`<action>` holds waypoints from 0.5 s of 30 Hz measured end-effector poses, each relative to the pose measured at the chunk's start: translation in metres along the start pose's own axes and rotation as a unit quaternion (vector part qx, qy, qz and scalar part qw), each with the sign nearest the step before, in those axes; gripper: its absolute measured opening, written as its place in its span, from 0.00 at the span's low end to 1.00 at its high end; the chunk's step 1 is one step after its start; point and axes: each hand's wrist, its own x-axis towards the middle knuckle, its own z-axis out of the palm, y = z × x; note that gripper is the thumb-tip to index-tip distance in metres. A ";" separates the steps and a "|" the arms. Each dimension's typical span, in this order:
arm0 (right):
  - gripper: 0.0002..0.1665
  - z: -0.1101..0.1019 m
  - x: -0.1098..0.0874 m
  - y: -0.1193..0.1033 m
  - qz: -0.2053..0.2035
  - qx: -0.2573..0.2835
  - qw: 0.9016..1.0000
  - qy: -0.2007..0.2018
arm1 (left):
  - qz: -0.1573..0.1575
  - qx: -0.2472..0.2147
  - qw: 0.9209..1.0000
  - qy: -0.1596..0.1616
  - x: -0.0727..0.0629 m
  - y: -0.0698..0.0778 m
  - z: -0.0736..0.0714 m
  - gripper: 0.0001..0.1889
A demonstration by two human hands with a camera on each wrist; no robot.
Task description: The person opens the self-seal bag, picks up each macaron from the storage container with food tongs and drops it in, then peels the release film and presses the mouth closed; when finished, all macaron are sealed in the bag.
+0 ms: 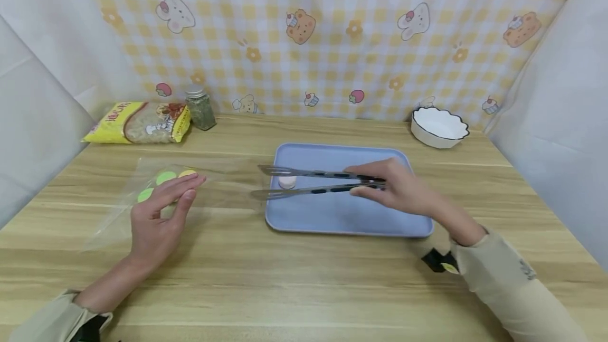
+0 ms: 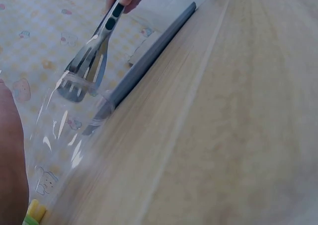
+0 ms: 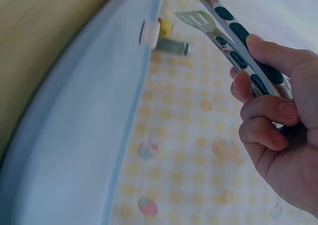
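Note:
My right hand (image 1: 399, 186) grips metal tongs (image 3: 233, 41) with dark green inlays. The tong arms stand apart over the left part of a blue tray (image 1: 332, 215). On the tray, a small pale pink round piece (image 1: 287, 182) shows between them in the head view. My left hand (image 1: 161, 215) is at a clear plastic bag (image 1: 228, 194), fingers long and thumb brought close to them, pinching its upper layer. The bag's mouth gapes toward the tongs in the left wrist view. Inside the bag lie green discs (image 1: 166, 177) and a yellow disc (image 1: 187, 172), partly covered by the hand.
At the back left lies a yellow food packet (image 1: 142, 123) beside a glass jar (image 1: 201, 108) of green dried flakes. A white scalloped dish (image 1: 439, 128) stands at the back right. Behind the wooden table (image 1: 294, 284) hangs a yellow checked cloth (image 1: 332, 57).

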 end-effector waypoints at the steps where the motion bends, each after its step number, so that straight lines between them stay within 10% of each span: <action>1: 0.21 -0.005 -0.005 0.003 0.005 0.002 1.000 0.007 | 0.001 0.000 1.000 0.001 0.001 0.002 0.000 0.09; 15: 0.22 -0.035 -0.032 0.020 0.092 -0.058 0.994 -0.027 | 0.000 -0.003 1.000 -0.003 0.002 0.006 0.002 0.10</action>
